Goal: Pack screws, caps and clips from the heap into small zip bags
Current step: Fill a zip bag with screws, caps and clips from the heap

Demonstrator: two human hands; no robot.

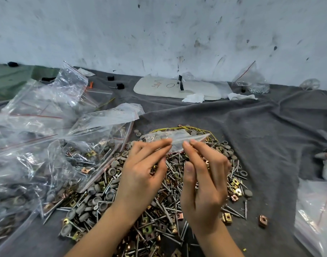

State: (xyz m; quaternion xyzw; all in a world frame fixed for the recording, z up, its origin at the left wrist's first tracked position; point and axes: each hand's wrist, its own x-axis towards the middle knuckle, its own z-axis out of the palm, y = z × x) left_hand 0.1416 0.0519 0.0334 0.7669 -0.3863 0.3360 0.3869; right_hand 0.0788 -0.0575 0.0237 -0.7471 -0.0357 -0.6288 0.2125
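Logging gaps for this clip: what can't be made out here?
Head view only.
Contents of the small zip bag: blurred clear film, pinched by the left hand and right hand.
Middle of the heap: hidden under both hands.
The filled bags at left: cut by the edge.

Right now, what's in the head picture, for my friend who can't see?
The left hand and right hand pinch a small clear bag above a heap of screws, caps and clips on grey cloth. Filled bags lie left.
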